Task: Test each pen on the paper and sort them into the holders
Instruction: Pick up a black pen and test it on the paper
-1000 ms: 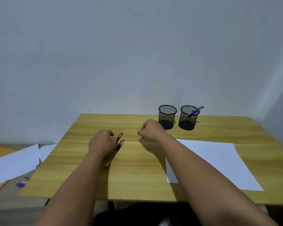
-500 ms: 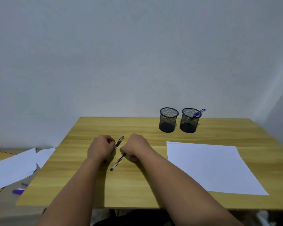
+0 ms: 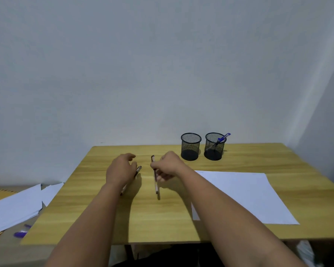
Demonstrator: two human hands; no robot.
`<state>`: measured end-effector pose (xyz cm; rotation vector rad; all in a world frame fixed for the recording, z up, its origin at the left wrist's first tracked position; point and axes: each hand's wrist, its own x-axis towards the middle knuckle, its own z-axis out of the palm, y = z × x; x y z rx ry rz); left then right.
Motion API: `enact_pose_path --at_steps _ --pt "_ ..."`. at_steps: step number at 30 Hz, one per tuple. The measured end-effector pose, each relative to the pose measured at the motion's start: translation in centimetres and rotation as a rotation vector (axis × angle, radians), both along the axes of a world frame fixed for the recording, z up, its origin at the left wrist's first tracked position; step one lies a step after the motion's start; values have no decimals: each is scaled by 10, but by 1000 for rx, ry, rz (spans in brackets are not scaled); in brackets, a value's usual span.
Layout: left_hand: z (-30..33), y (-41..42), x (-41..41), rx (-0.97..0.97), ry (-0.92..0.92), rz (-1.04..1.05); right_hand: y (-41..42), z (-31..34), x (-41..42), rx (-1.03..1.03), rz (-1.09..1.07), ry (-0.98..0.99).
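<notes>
- right hand [image 3: 167,165] pinching a dark pen [image 3: 155,175] just above the wooden desk [image 3: 162,218]
- left hand [image 3: 121,169] fingers loosely spread, over a second pen [image 3: 138,169] lying flat

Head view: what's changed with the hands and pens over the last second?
The right hand, which was reaching toward the holders, came back to the pens beside the left hand, took hold of one pen and lifted it clear, held roughly upright. The left hand opened slightly; the other pen stays under it on the table. The paper, both holders and the blue pen in the right holder are unchanged.
</notes>
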<state>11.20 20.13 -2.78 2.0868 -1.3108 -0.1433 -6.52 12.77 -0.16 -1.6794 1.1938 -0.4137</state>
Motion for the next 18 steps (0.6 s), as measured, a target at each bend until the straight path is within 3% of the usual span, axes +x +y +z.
enact_pose_path --at_steps 6,11,15,18 --pt "26 -9 -30 -80 51 -277 -16 33 -54 137 38 -187" --pt "33 -14 -57 -147 26 -341 -21 46 -95 227 8 -253" --pt "42 -15 -76 -174 43 -369 -23 48 -125 440 3 -502" --pt "48 -20 -92 -172 68 -398 -19 40 -130 400 -69 -661"
